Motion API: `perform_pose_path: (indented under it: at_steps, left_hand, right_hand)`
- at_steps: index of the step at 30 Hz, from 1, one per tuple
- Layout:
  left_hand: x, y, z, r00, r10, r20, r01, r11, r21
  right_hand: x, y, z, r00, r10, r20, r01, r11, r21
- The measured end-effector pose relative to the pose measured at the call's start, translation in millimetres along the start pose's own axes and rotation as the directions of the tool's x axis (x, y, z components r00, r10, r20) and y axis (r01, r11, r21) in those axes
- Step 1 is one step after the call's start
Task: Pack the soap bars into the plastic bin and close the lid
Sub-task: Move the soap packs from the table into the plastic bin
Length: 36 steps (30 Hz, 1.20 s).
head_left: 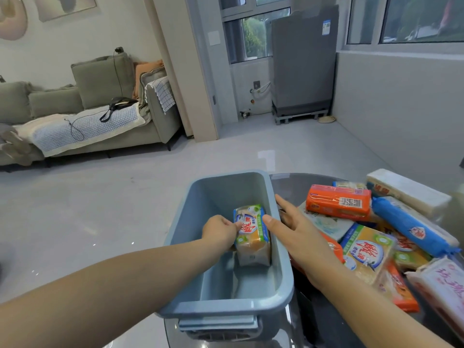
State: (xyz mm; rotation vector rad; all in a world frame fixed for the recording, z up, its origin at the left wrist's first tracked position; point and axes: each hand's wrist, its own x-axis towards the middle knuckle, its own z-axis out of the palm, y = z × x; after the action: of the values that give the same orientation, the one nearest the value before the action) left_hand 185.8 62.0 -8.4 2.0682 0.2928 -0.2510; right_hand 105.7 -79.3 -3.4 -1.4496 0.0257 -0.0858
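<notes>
A blue-grey plastic bin stands open at the left edge of a dark glass table. Inside it, against the right wall, stands a yellow soap pack with a blue and green label. My left hand is down in the bin, fingers closed on the pack's left side. My right hand lies over the bin's right rim, fingers spread, its thumb touching the pack's right edge. The bin's lid is not in view.
Right of the bin lies a heap of wrapped soap: an orange bar, a blue roll-shaped pack, a yellow pack, a white bar and a pink-lettered pack. Beyond the table's left edge is grey floor, with a sofa farther off.
</notes>
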Motion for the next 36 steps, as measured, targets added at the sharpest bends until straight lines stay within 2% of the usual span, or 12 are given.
perform_pose_path:
  at_steps: [3,5,8,10,16,21,23,25,27,31,36]
  left_hand:
    - [0,-3,2,1.0,-0.015,0.012,0.015,0.999,0.03]
    - [0,-2,4,0.993,-0.083,0.08,0.081,0.996,0.034]
    - [-3,3,5,0.962,-0.211,0.175,0.22,0.975,-0.033]
    - [-4,5,5,0.947,-0.239,0.216,0.265,0.959,-0.1]
    - [-2,5,4,0.954,-0.148,0.259,0.164,0.986,-0.042]
    - [-8,14,3,0.923,-0.165,0.348,0.188,0.982,-0.034]
    - [-14,22,2,0.942,-0.107,0.317,0.12,0.993,-0.021]
    - [-18,31,-1,0.981,0.022,0.193,-0.017,0.999,-0.028]
    - [-24,41,-7,0.983,0.154,0.099,-0.149,0.987,-0.054]
    - [-43,53,-8,0.932,0.362,0.016,-0.36,0.931,-0.069]
    - [-62,79,16,0.834,0.549,0.052,-0.549,0.836,-0.009]
  right_hand:
    - [1,3,0,1.0,-0.004,-0.013,0.005,1.0,0.021]
    - [1,3,-2,1.0,-0.006,-0.007,0.006,1.0,0.006]
    - [1,2,-3,1.0,-0.003,0.004,0.003,1.0,-0.012]
    - [2,2,-3,1.0,-0.003,0.008,0.003,1.0,-0.013]
    - [1,1,-2,1.0,0.012,0.006,-0.011,0.999,-0.037]
    - [-2,-4,-2,1.0,0.013,0.001,-0.013,0.997,-0.077]
    - [-5,-7,-4,1.0,0.008,0.001,-0.008,0.995,-0.104]
    - [-9,-8,-8,1.0,0.004,0.004,-0.003,0.993,-0.121]
    - [-13,-10,-14,1.0,0.001,-0.021,-0.005,0.989,-0.15]
    - [-15,-15,-37,0.987,-0.117,-0.107,0.054,0.882,-0.468]
    - [-5,-28,-81,0.951,-0.241,-0.192,0.079,0.793,-0.604]
